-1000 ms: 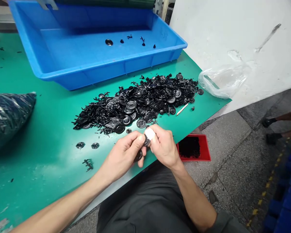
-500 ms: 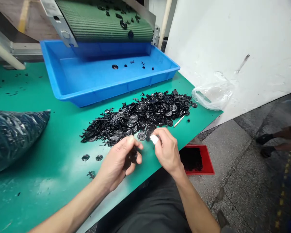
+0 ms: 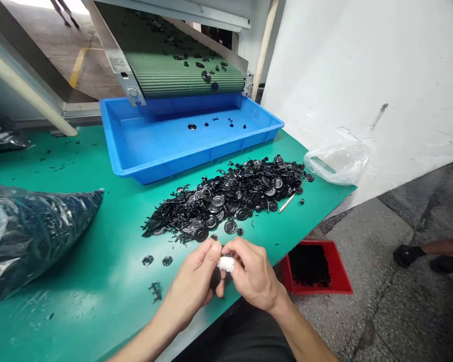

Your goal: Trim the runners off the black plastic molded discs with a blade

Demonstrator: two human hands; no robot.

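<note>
My left hand (image 3: 194, 286) and my right hand (image 3: 254, 274) meet over the near edge of the green table (image 3: 98, 271). The left hand's fingers are curled around black round plastic parts (image 3: 215, 278). The right thumb wears white tape (image 3: 225, 263) and presses against the part held between both hands. Just beyond lies a heap of black plastic discs and sprue pieces (image 3: 226, 198).
A blue tray (image 3: 189, 138) with a few black bits sits under a green conveyor belt (image 3: 181, 70). A dark filled bag (image 3: 33, 236) lies left, a clear bag (image 3: 335, 161) right. A red bin (image 3: 315, 266) stands on the floor; another person's foot (image 3: 407, 254) is nearby.
The view has tilted up, showing more of the conveyor. My hands have come back together at the table edge, the right one drawn back from the heap.
</note>
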